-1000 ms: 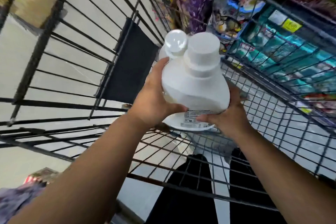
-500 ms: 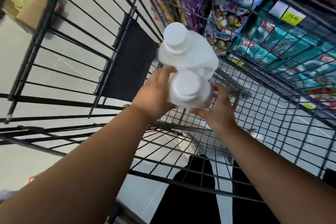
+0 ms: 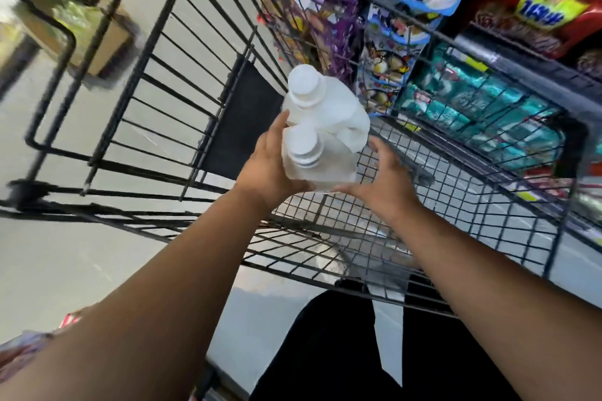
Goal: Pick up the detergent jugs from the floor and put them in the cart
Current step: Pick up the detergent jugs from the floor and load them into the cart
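Two white detergent jugs stand close together inside the black wire cart (image 3: 456, 212). The far jug (image 3: 335, 114) is free of my hands. The near jug (image 3: 321, 169) stands upright with its cap toward me. My left hand (image 3: 268, 166) holds it, fingers along its left side and thumb curled under its base. My right hand (image 3: 382, 179) is on the other side with fingers spread off the jug; only its thumb touches the base.
A black flap (image 3: 241, 127) hangs on the cart's far end wall. Store shelves full of packages (image 3: 472, 98) line the right side. A cardboard box (image 3: 97, 36) sits on the pale floor at upper left. My black trousers (image 3: 325, 352) show below the cart.
The jug in my hands has gone down and forward, and now stands beside the other jug. My right hand's fingers have spread away from it. The view has tilted.
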`<state>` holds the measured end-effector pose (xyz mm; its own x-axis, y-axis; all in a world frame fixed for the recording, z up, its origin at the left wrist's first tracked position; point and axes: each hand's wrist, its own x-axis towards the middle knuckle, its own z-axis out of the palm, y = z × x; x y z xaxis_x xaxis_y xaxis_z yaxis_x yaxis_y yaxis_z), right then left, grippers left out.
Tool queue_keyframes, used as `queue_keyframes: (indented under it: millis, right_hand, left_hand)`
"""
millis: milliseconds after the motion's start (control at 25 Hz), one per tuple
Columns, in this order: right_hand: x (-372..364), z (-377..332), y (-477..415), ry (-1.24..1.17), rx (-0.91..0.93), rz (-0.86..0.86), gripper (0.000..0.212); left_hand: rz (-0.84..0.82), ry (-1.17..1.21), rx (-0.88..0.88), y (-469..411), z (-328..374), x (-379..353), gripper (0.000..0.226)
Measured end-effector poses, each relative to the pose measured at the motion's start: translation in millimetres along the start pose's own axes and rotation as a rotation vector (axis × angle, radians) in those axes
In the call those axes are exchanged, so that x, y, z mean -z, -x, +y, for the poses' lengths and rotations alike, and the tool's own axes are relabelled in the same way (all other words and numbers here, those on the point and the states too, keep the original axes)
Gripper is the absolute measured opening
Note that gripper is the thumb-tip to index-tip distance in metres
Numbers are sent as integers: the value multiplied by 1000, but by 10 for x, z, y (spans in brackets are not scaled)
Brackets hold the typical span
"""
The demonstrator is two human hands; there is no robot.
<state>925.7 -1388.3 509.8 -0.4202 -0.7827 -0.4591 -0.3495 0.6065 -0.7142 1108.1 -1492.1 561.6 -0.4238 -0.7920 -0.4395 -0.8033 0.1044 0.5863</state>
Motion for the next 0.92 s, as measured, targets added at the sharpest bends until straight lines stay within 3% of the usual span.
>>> queue_keyframes:
  millis: [160, 360, 520, 680, 920]
  right_hand:
    - [489, -201, 329, -15, 44, 22, 114]
    - [1371, -390, 868, -36, 73, 66, 100]
    - [2401, -311, 1466, -109, 131, 185, 94]
    - [3303, 170, 2112, -167, 169, 342, 98]
    - [4661, 1555, 3510, -239, 63, 655, 77]
  left_hand:
    - [82, 81, -46, 371, 366, 93, 126]
    - [131, -81, -218, 767, 1036, 180, 119]
    - [86, -112, -375, 1032, 2028, 146, 113]
    - [52, -98, -579, 1425, 3192, -354, 114]
    - [-157, -118, -795, 2341, 4847, -1830, 97]
